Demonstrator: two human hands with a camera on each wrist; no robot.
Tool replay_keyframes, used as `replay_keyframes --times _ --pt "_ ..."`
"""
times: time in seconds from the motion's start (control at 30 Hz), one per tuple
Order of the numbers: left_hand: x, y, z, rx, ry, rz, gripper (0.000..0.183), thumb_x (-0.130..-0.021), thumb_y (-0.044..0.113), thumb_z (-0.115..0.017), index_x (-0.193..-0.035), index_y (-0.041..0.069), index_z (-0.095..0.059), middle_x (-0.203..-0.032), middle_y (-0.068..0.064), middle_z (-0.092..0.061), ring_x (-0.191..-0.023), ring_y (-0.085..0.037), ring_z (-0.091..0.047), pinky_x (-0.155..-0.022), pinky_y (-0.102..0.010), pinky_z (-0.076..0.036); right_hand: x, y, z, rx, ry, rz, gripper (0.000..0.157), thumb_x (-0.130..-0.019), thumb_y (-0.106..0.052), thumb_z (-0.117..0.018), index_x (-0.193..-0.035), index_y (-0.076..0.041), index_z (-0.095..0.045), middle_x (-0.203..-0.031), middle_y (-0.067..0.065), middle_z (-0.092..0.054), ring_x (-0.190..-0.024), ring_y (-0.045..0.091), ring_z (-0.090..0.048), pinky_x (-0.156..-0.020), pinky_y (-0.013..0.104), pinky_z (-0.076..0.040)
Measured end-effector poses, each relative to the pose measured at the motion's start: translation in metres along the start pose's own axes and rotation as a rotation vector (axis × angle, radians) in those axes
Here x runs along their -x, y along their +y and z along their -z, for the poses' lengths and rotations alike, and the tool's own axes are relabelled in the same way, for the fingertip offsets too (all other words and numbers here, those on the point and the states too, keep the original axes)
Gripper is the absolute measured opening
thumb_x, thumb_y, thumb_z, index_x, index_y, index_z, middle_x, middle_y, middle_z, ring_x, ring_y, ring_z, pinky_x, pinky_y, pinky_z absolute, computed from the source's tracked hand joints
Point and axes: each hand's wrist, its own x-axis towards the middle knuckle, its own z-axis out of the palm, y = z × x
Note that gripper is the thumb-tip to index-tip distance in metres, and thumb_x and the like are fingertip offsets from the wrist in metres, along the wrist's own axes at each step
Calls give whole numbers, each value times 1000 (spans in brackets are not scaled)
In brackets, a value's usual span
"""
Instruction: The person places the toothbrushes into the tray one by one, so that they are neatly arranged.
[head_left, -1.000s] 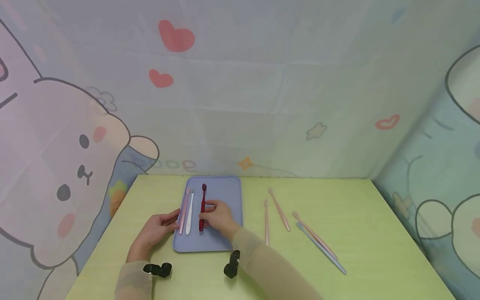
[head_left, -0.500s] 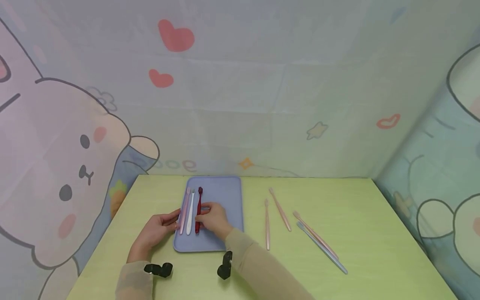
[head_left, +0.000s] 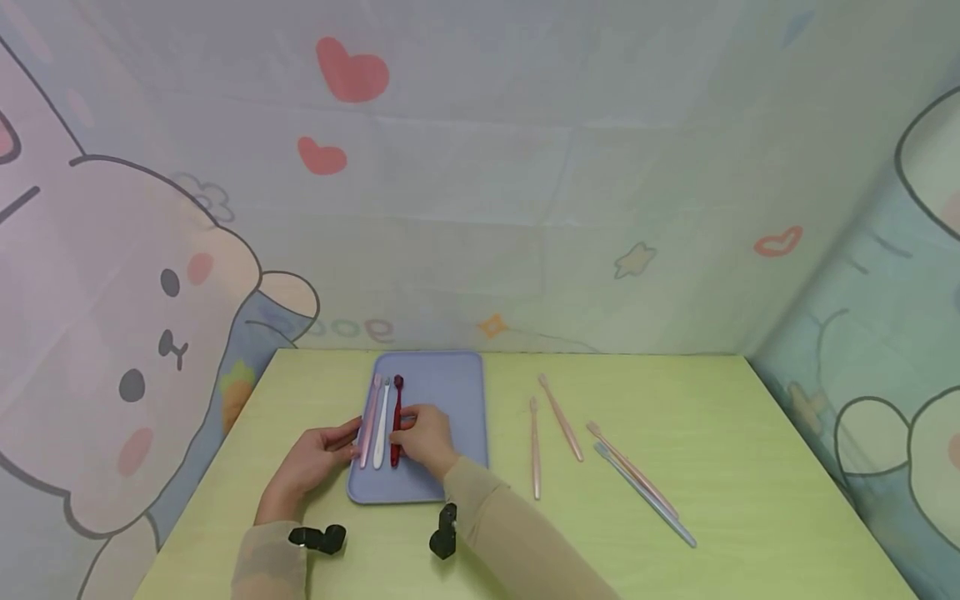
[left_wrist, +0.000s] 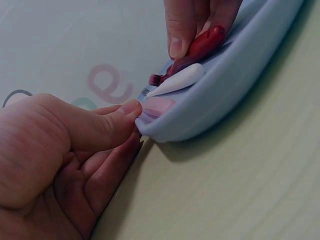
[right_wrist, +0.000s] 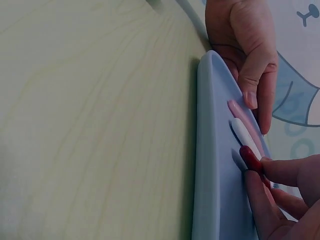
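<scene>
A blue-violet tray [head_left: 450, 392] lies at the left part of the table. Inside its left side are a pink toothbrush [head_left: 368, 433] and a white toothbrush [head_left: 381, 433], side by side. My right hand [head_left: 427, 435] pinches a dark red toothbrush [head_left: 397, 398] just right of the white one, its head toward the far edge. In the right wrist view, thumb and fingers close on the red handle [right_wrist: 251, 157] low over the tray floor. My left hand [head_left: 309, 458] grips the tray's left rim, thumb on top beside the pink handle [left_wrist: 159, 105], other fingers outside and below.
On the table right of the tray lie a pink toothbrush [head_left: 535, 450], another slanted pink toothbrush [head_left: 561, 419], and a third pink toothbrush [head_left: 622, 461] beside a blue toothbrush [head_left: 648, 498]. A patterned cloth [head_left: 525, 208] hangs behind the table [head_left: 750, 467].
My right hand has moved the red toothbrush left and slightly toward me, closer to the white one. The left hand stays at the tray's rim.
</scene>
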Motion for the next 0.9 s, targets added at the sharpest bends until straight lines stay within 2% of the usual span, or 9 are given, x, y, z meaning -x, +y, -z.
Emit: replay_keyframes --times 0.27,0.5,0.9 --pt "0 1 0 14 2 22 53 -101 8 -74 -151 0 -58 -145 -21 -62 -137 -34 -59 -117 -51 -41 2 -2 1 152 43 48 33 -85 -10 -91 -114 -1 -79 -85 -2 -74 -76 8 -64 -72 25 -57" --pt "0 -1 0 2 2 11 53 -101 7 -74 -150 -2 -58 -143 -24 -63 -137 -37 -59 -117 -54 -39 5 -5 -1 199 65 25 30 -85 -13 -92 -110 -1 -80 -82 -3 -71 -75 9 -62 -71 27 -56" --pt "-1 -2 0 -4 3 10 53 -101 7 -74 -151 -2 -58 -142 -23 -64 -137 -37 -59 -118 -54 -39 5 -3 1 219 83 55 21 -85 -11 -91 -100 0 -82 -77 -3 -71 -73 8 -61 -68 25 -56"
